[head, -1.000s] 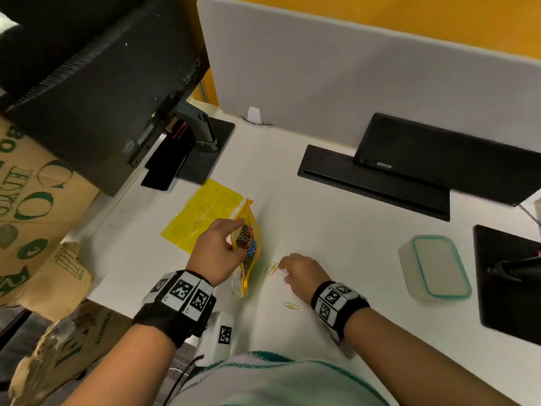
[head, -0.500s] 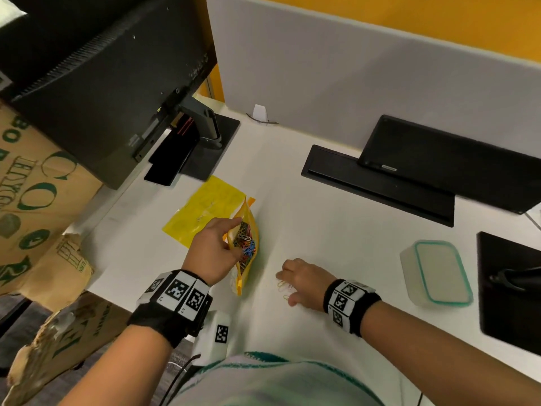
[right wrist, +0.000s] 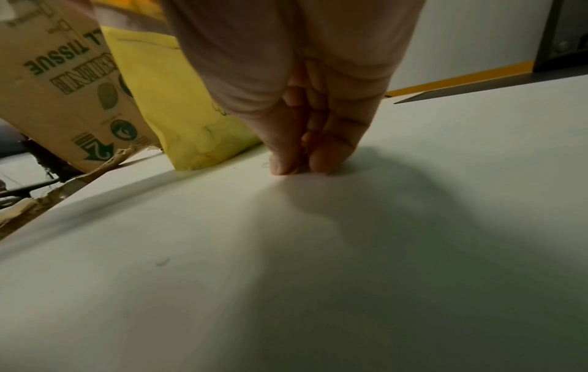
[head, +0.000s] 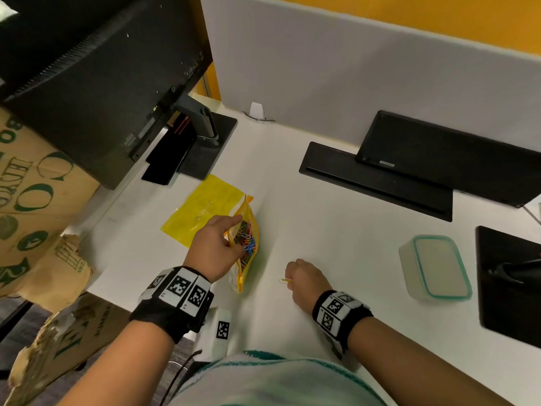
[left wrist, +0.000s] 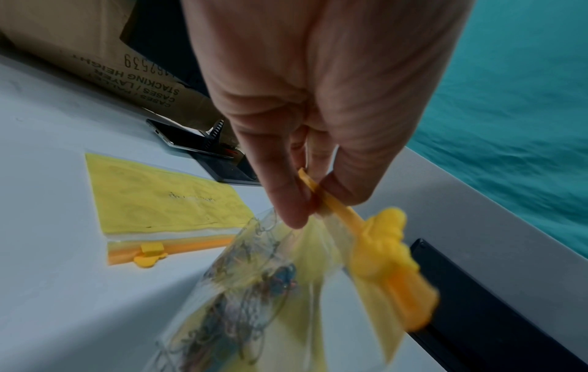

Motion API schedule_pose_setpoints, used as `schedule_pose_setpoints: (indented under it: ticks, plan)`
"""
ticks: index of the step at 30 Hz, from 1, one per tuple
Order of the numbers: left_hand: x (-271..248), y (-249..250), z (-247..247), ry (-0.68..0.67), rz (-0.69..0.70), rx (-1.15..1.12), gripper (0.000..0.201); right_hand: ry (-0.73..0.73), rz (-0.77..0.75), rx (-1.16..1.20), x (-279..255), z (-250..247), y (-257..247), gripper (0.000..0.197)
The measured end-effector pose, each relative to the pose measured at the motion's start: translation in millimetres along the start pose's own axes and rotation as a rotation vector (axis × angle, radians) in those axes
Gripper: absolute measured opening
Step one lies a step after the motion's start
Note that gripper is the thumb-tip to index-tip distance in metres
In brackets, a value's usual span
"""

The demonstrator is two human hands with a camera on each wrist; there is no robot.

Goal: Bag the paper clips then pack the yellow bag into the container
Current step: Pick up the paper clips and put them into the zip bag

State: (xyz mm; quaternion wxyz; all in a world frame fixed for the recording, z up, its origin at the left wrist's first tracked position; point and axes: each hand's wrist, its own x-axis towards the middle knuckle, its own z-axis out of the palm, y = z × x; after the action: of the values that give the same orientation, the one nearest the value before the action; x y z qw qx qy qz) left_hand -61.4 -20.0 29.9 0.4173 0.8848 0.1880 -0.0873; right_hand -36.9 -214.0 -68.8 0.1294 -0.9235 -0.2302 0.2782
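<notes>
My left hand (head: pixel 216 247) pinches the zip edge of a yellow bag (head: pixel 247 244) and holds it upright and open on the white desk; coloured paper clips (head: pixel 246 238) fill it. In the left wrist view thumb and finger grip the orange zip strip (left wrist: pixel 321 193) above the bag (left wrist: pixel 254 289). My right hand (head: pixel 301 281) is down on the desk, fingers curled and pinching a yellow paper clip (head: pixel 284 280) against the surface; its fingertips (right wrist: pixel 286 163) press together there. The lidded plastic container (head: pixel 436 266) with a teal rim sits at the right.
A second yellow zip bag (head: pixel 202 210) lies flat behind the held one. A monitor (head: pixel 102 83) and its stand (head: pixel 205 136) are at the left, black devices (head: pixel 377 180) at the back, a black pad (head: pixel 509 282) at the right. Cardboard boxes (head: pixel 32 206) stand off the desk's left edge.
My right hand moved back toward the desk's front edge and closed its fingers on a loose yellow clip. The left hand kept holding the bag open in place.
</notes>
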Motion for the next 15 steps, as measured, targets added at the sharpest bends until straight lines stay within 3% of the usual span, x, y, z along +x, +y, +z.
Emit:
schedule_pose_setpoints:
  ticks: [5, 15]
  plan:
    - [0.1, 0.9, 0.8, -0.006, 0.005, -0.003, 0.059, -0.002, -0.03, -0.206, -8.5, 1.3, -11.0, 0.038]
    - [2.3, 3.0, 2.3, -0.021, 0.023, 0.043, 0.059, -0.006, -0.127, -0.428, -3.5, 12.5, -7.6, 0.045]
